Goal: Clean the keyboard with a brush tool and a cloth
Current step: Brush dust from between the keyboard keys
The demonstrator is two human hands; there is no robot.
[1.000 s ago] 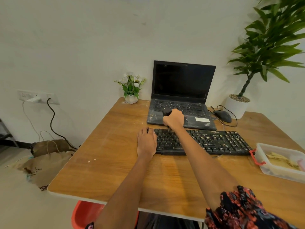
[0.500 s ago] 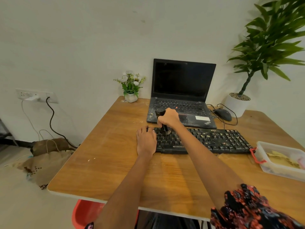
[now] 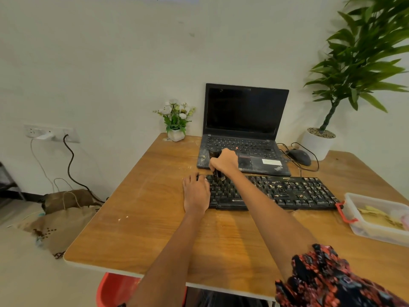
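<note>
The right hand (image 3: 224, 161) has its fingers clenched around a black brush tool (image 3: 215, 160), bristles down on the far-left keys of the black keyboard (image 3: 287, 191); the left hand (image 3: 195, 193) lies flat, fingers released, on the keyboard's left end, mid-counter (image 3: 143, 218)

View: one head camera, wide-angle
Facing: forward and down over the table (image 3: 155, 218)
Nearness: arm's reach of the keyboard (image 3: 276, 191)
</note>
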